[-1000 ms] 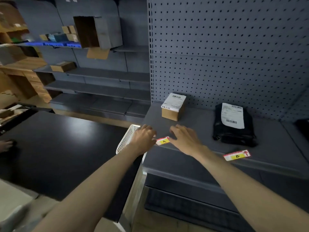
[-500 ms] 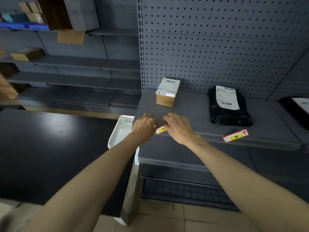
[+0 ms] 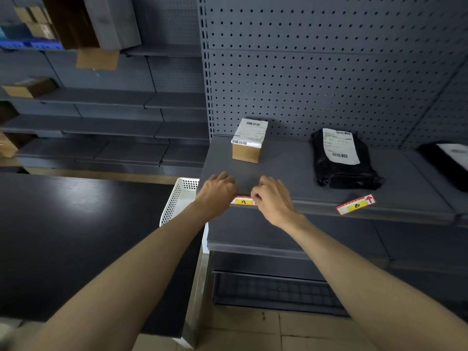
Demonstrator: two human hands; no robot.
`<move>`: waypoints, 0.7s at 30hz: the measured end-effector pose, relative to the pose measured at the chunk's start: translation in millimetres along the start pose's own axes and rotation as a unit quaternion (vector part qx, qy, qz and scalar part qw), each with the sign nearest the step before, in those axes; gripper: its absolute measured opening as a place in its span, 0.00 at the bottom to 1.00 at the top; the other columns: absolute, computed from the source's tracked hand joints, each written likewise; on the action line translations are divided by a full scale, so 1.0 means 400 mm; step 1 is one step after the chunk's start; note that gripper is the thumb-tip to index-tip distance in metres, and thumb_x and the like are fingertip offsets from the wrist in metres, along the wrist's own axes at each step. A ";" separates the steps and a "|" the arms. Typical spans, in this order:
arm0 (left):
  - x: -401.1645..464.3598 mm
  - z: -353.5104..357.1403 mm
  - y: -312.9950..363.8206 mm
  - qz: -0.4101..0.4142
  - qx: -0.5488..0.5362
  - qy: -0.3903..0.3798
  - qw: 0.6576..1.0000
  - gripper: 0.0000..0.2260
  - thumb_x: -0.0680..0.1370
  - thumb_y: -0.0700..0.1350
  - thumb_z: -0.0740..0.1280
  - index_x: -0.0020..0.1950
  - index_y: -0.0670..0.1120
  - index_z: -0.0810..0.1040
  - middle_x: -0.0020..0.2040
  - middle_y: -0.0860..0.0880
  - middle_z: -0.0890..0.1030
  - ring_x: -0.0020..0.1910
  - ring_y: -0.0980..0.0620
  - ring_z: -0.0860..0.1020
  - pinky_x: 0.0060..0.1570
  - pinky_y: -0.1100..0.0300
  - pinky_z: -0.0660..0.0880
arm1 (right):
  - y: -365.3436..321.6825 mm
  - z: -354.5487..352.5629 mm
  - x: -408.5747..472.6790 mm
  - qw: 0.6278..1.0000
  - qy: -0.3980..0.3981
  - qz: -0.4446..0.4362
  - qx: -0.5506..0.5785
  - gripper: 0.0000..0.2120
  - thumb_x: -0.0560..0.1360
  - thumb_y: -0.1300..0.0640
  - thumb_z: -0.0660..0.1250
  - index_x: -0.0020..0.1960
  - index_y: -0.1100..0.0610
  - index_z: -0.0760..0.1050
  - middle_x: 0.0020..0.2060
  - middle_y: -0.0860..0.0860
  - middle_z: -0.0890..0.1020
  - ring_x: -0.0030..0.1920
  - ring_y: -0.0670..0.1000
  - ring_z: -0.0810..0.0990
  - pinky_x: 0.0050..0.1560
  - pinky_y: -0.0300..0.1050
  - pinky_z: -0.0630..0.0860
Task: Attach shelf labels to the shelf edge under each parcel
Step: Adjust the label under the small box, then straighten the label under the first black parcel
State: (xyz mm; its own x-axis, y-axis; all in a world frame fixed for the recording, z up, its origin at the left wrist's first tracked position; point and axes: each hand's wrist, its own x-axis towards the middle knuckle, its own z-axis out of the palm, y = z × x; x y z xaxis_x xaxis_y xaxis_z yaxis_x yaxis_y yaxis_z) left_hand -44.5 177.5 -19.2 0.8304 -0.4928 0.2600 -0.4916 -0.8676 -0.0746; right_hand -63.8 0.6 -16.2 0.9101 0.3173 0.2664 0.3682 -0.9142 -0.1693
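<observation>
Head view looks down at my two bare hands, both at the front edge of the grey shelf (image 3: 291,171). My left hand (image 3: 217,192) is curled, knuckles up, fingers bent over the shelf lip, and it covers the left end of the label marked A (image 3: 243,201). My right hand (image 3: 272,196) is also curled, with the thumb and fingertips pinched in at the right end of that same label. So both hands are closed down on the label, pressing it to the edge rather than lifting it.

Only the yellow middle of the label with its handwritten letter shows between my hands; both ends are hidden under my fingers, and I cannot tell whether it is fully stuck down. It runs lengthwise along the shelf edge, left to right, directly below the small cardboard parcel (image 3: 248,141) that stands further back on the shelf.

A second label (image 3: 355,204) lies loose on the shelf top near the front, tilted with its right end raised toward the back; its red arrow sits at that end. It lies just in front of the black bag parcel (image 3: 342,158). Another dark parcel (image 3: 448,160) is cut off at the right border. A white perforated basket (image 3: 177,198) sits beside my left wrist, partly hidden by it.
</observation>
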 end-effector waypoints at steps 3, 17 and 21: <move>0.000 0.014 0.007 -0.010 -0.003 -0.007 1.000 0.06 0.78 0.42 0.66 0.45 0.43 0.81 0.48 0.47 0.80 0.51 0.47 0.74 0.47 0.56 0.70 | 0.002 0.018 -0.006 1.000 0.004 0.012 0.001 0.07 0.78 0.61 0.65 0.46 0.57 0.82 0.45 0.54 0.78 0.47 0.54 0.76 0.51 0.47 0.69; 0.095 -0.052 0.148 0.015 -0.060 0.031 0.998 0.09 0.75 0.46 0.65 0.50 0.43 0.79 0.49 0.45 0.81 0.52 0.45 0.77 0.49 0.51 0.75 | 0.159 -0.105 -0.072 0.999 0.000 0.021 -0.030 0.11 0.77 0.53 0.65 0.56 0.58 0.76 0.51 0.55 0.77 0.53 0.57 0.76 0.53 0.51 0.73; 0.158 -0.064 0.262 0.024 -0.079 0.041 0.996 0.11 0.75 0.48 0.65 0.52 0.43 0.79 0.51 0.45 0.81 0.55 0.45 0.75 0.52 0.51 0.74 | 0.263 -0.168 -0.126 0.998 -0.004 0.037 -0.054 0.13 0.77 0.51 0.65 0.56 0.58 0.77 0.51 0.55 0.77 0.53 0.56 0.75 0.54 0.52 0.74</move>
State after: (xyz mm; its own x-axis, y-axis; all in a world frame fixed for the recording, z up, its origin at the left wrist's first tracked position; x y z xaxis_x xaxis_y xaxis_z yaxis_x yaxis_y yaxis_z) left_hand -50.4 57.1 14.2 0.7836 -0.5210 0.3385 -0.5709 -0.8187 0.0615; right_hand -83.7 -128.6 16.3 0.9359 0.2487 0.2497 0.2770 -0.9571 -0.0850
